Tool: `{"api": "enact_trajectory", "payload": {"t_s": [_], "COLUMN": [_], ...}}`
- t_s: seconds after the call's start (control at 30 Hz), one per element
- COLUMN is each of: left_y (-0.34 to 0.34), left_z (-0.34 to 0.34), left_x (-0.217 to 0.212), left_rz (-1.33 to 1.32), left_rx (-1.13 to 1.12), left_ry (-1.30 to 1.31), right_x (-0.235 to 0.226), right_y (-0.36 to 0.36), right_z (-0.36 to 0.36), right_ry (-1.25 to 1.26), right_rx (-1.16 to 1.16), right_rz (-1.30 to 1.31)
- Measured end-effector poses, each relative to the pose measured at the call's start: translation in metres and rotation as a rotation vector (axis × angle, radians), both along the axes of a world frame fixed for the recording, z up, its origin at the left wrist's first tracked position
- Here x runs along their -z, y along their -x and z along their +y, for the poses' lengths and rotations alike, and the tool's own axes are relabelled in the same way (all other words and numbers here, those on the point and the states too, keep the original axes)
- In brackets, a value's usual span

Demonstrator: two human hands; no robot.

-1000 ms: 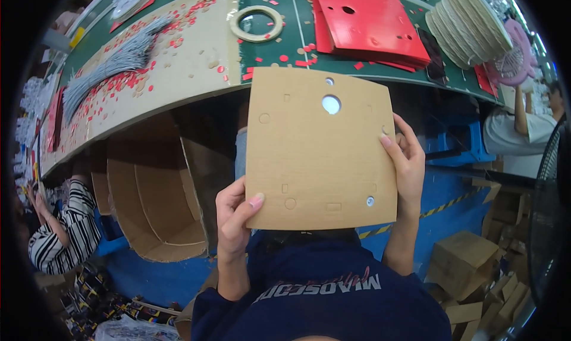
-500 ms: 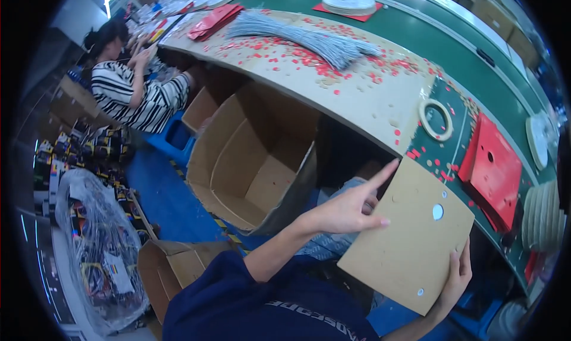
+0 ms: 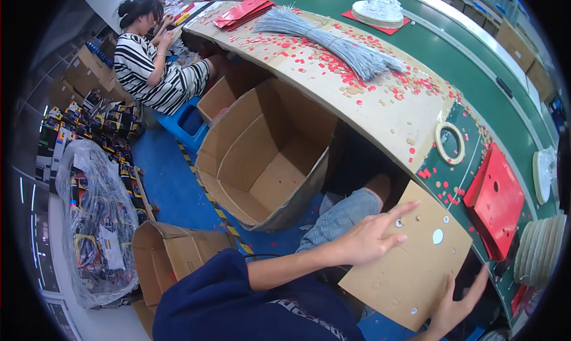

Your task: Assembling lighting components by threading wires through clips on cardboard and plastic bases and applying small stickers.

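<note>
The board [image 3: 404,275], tan with a few holes, lies tilted in front of the person, its far corner just beside the table [image 3: 375,125]; whether they touch is unclear. At its ten o'clock, the left hand [image 3: 369,241] lies over the face, thumb and index finger spread apart, perhaps to steady it or press near a small hole. At five, the right hand [image 3: 455,311] sits at the edge, thumb and forefinger apart, probably bearing the board's weight; I cannot tell whether hidden fingers grip it from beneath. A denim-clad leg [image 3: 342,219] shows under the left wrist.

From the board, red sheets [image 3: 498,192] lie at two o'clock, a ring [image 3: 439,143] between twelve and one, wires [image 3: 339,43] at eleven, and a spool [image 3: 538,252] at three. Scraps [image 3: 359,102] litter the table. The table's edge limits room ahead. A big box [image 3: 238,162] takes up the space at ten, with a co-worker [image 3: 148,64] seated beyond; a smaller box [image 3: 196,252] stands at nine.
</note>
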State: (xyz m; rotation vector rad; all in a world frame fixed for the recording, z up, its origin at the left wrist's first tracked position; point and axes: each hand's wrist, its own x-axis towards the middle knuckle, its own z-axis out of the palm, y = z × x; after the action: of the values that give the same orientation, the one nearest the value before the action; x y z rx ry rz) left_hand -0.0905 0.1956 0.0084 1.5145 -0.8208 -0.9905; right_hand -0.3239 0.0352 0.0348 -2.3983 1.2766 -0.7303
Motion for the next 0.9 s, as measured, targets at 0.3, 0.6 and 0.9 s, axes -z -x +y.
{"api": "enact_trajectory", "payload": {"t_s": [0.3,0.6,0.9], "left_y": [-0.008,0.007,-0.013], "left_z": [-0.005,-0.016,0.001], "left_x": [-0.016,-0.004,-0.010], "left_rz": [-0.141,-0.206,-0.758], "left_rx": [0.063,-0.036,-0.332], "left_ry": [-0.111,-0.017,0.273], "right_x": [-0.018,-0.025,-0.011], "right_y": [-0.015,0.014,-0.009], "right_z": [0.041,0.054,0.065], "right_ry": [-0.040,-0.067,-0.100], "right_rx": [-0.408,-0.411,-0.291], "right_rz": [0.305,0.014,0.292]}}
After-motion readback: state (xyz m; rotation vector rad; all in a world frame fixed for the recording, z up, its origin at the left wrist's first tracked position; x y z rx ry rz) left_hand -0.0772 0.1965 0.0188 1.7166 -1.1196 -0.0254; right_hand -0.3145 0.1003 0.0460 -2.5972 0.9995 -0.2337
